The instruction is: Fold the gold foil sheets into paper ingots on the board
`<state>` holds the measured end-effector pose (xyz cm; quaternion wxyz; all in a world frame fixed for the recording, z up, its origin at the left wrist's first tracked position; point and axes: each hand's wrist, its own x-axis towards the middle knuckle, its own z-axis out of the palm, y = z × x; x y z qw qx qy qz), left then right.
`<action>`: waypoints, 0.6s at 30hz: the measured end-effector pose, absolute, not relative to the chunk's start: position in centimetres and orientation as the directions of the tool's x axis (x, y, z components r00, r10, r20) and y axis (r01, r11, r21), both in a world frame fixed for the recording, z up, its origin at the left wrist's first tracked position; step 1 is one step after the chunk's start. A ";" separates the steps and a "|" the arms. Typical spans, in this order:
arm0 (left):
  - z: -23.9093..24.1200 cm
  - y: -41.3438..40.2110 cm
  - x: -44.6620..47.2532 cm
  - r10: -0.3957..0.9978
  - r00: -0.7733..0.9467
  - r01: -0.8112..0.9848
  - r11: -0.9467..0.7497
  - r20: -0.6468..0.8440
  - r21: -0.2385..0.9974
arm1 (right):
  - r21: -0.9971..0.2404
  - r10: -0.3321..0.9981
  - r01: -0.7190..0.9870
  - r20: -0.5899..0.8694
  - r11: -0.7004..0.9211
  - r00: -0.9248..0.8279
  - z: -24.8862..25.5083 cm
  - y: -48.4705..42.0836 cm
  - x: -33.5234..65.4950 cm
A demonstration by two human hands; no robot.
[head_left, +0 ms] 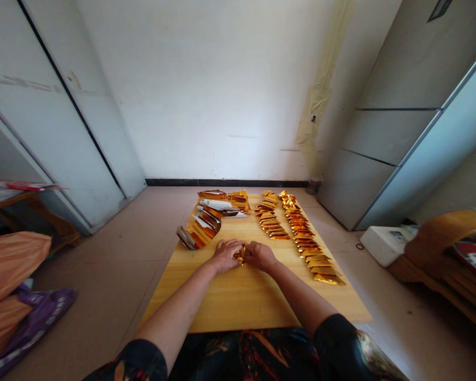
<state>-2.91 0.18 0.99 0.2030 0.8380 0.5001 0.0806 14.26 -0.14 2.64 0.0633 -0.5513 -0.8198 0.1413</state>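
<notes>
On one wooden table (238, 307), left hand (226, 255) and right hand (261, 256) together pinch one gold foil piece (241, 255).

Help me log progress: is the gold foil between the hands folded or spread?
Not spread flat: the gold foil looks bunched; covering fingers hide whether it's neatly folded.

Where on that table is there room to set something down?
The table shows bare wood between the forearms, from the left hand and right hand to the near edge. Crowded: gold sheets far left, folded gold pieces rightward.
</notes>
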 end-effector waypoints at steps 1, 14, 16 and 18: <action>1.0 0.2 -2.9 0.870 0.489 0.805 -0.420 -0.068 0.419 | -0.302 0.924 0.887 -0.050 0.349 -0.380 2.6 -0.1 14.2; 0.9 0.2 -3.0 0.865 0.500 0.776 -0.425 -0.044 0.466 | -0.309 0.954 0.920 -0.102 0.241 -0.284 2.7 0.1 13.4; 0.9 0.2 -3.0 0.866 0.498 0.776 -0.420 -0.046 0.471 | -0.317 0.955 0.921 -0.114 0.227 -0.275 2.9 0.2 13.4; 1.0 0.2 -3.0 0.867 0.495 0.777 -0.413 -0.055 0.474 | -0.326 0.953 0.918 -0.122 0.226 -0.277 3.1 0.2 13.5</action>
